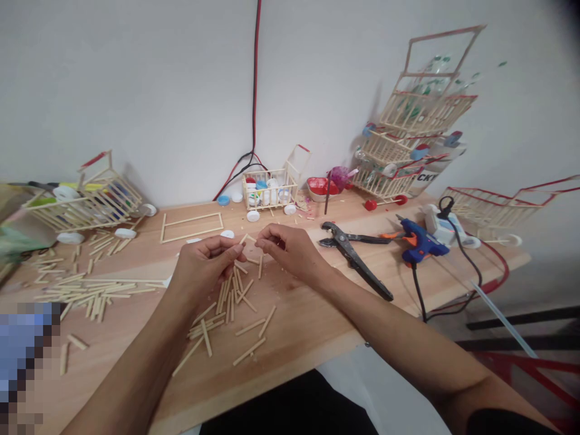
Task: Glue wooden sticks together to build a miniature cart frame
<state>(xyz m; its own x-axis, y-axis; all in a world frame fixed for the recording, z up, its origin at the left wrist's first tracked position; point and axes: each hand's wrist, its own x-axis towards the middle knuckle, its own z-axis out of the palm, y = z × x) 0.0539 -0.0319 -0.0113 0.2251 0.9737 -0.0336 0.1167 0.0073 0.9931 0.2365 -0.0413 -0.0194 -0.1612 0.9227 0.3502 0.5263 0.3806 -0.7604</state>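
Observation:
My left hand is closed in a pinch around a short wooden stick. Opposite it, my right hand pinches another short stick piece. The two pieces meet at an angle between my fingertips; whether they are joined, I cannot tell. Just below my hands lies a loose heap of cut wooden sticks. Behind them, a flat rectangular stick frame rests on the table, with a white bottle cap at its right end.
Pliers and a blue glue gun lie at the right, beside a power strip. A small stick cart holds bottle caps. Other carts stand at the left, stacked at the right. More sticks lie left.

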